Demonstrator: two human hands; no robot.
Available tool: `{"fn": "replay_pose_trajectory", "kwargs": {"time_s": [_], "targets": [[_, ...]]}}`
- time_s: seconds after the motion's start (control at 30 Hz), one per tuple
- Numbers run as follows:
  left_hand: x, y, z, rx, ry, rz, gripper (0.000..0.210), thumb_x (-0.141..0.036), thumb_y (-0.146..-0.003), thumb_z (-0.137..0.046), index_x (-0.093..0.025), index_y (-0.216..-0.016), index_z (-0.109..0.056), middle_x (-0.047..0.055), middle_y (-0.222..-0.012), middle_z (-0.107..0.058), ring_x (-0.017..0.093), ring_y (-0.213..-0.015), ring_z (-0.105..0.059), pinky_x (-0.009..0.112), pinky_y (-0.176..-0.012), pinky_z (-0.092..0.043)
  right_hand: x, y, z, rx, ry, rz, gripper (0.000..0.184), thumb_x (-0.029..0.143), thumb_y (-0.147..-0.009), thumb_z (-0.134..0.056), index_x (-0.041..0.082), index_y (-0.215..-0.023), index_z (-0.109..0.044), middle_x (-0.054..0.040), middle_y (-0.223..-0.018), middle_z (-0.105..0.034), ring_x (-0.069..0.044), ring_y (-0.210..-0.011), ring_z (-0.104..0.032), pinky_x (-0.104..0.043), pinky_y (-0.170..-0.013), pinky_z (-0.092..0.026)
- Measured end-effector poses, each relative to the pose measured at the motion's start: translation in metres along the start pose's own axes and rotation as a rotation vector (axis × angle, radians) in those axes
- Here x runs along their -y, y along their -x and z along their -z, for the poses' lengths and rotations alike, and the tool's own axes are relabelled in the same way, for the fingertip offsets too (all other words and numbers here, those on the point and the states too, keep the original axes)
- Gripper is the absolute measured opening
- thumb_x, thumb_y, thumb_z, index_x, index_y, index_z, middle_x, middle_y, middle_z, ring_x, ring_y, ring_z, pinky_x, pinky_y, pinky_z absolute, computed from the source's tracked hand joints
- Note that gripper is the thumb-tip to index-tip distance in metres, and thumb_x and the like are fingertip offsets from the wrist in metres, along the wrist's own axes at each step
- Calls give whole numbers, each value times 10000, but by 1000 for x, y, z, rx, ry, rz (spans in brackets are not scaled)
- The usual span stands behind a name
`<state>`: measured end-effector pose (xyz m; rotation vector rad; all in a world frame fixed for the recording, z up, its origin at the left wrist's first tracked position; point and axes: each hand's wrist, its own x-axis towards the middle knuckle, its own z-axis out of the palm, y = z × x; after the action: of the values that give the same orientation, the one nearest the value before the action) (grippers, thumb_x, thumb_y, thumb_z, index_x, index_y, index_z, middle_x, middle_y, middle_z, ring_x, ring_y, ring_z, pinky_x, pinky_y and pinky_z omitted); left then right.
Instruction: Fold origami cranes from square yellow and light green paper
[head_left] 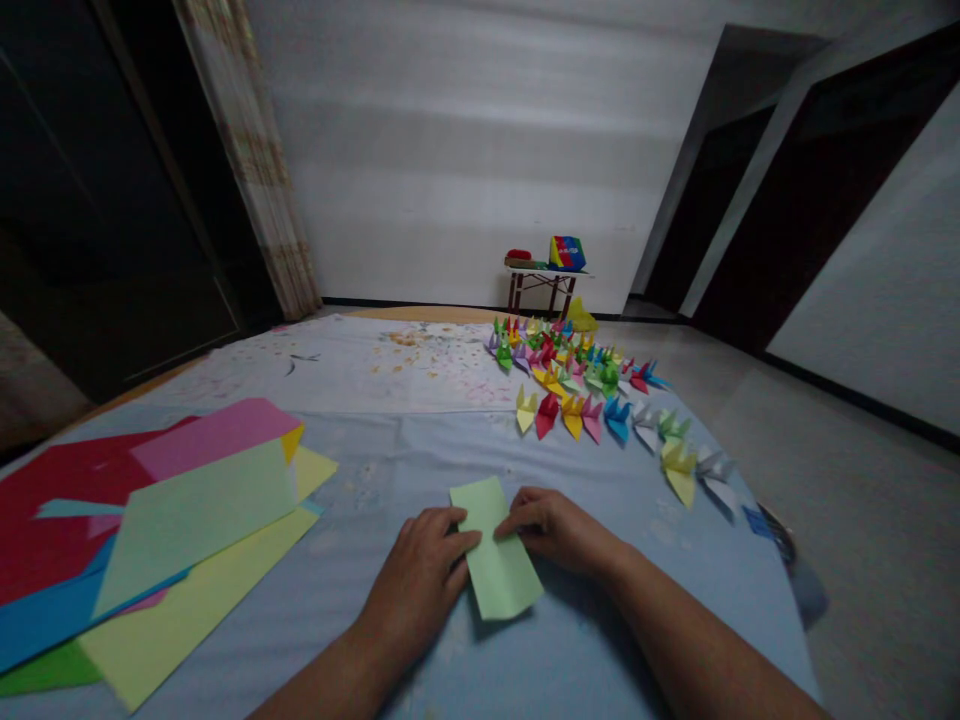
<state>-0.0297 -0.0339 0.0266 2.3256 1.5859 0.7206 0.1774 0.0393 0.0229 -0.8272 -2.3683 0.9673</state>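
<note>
A light green sheet of paper [504, 585], longer than wide, lies in front of me at a slant with a crease along it. My left hand [424, 565] is closed on its left edge, the thumb on top and the fingers curled beside it. At the right edge, my right hand [559, 530] presses the paper with thumb and bent forefinger. Its other fingers are curled and partly hidden.
To the left spreads a pile of coloured paper sheets, a pale green sheet [202, 520] on top. Several folded paper cranes [573, 415] stand in rows at the right of the cloth-covered table [360, 640]. A small stand [551, 272] holding boxes is by the wall.
</note>
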Motion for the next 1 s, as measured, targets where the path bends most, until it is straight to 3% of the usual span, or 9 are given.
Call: {"fn": "replay_pose_trajectory", "kwargs": {"time_s": [0.13, 0.33, 0.47, 0.57, 0.67, 0.8, 0.87, 1.0], "targets": [[-9, 1, 6, 44, -100, -38, 244, -201, -755, -583, -263, -986, -630, 57, -1035, -576, 221, -993, -489, 385, -857, -380, 0, 1, 2, 39, 124, -3, 279, 113, -741, -570, 271, -938, -687, -22, -831, -514, -119, -741, -516, -224, -677, -429], [-13, 0, 14, 150, -31, 6, 191, -197, -796, -504, -249, -915, -644, 30, -895, -604, 189, -878, -516, 335, -803, -378, 5, 1, 8, 79, 167, 115, 182, 194, -725, -638, 267, -880, -700, -37, -997, -558, -166, -944, -469, -277, -849, -372], [-12, -2, 13, 155, 72, 69, 275, -334, -858, -404, -216, -806, -647, 32, -829, -589, 171, -829, -529, 283, -750, -396, 7, -1, 7, 115, 83, 30, 208, 360, -792, -567, 193, -819, -690, -22, -828, -601, -143, -838, -507, -229, -763, -384], [-9, -5, 10, 124, 154, 154, 321, -370, -860, -380, -189, -732, -613, 26, -764, -589, 163, -753, -545, 263, -687, -408, 6, -4, 0, 35, 85, -105, 295, 396, -813, -519, 152, -714, -651, 8, -655, -547, -122, -699, -488, -204, -643, -369], [-6, -7, 5, 59, 238, 269, 234, -331, -836, -425, -185, -955, -564, 14, -759, -607, 157, -707, -567, 261, -668, -421, 4, -8, -8, -70, 85, -239, 305, 389, -791, -534, 141, -622, -586, 33, -574, -467, -92, -576, -420, -191, -523, -306], [-7, -4, 0, 2, 226, 359, 477, -225, -794, -475, -171, -1246, -331, 17, -808, -622, 162, -752, -597, 270, -710, -439, 6, -11, -15, -166, 74, -341, 186, 338, -730, -602, 155, -703, -589, 53, -556, -447, -77, -523, -382, -190, -475, -251], [-7, -2, -2, 19, 143, 321, 460, -200, -804, -459, -179, -1249, -348, 44, -883, -627, 174, -818, -598, 289, -757, -441, 8, -12, -16, -173, 52, -360, 167, 319, -721, -609, 170, -797, -609, 56, -561, -460, -79, -520, -395, -188, -478, -258], [-8, 1, -5, 73, -39, 204, 305, -211, -846, -401, -178, -1120, -532, 99, -1020, -598, 209, -943, -561, 342, -849, -426, 11, -13, -16, -176, 50, -366, 194, 314, -717, -613, 182, -859, -621, 55, -558, -472, -83, -517, -413, -190, -488, -275]]}}
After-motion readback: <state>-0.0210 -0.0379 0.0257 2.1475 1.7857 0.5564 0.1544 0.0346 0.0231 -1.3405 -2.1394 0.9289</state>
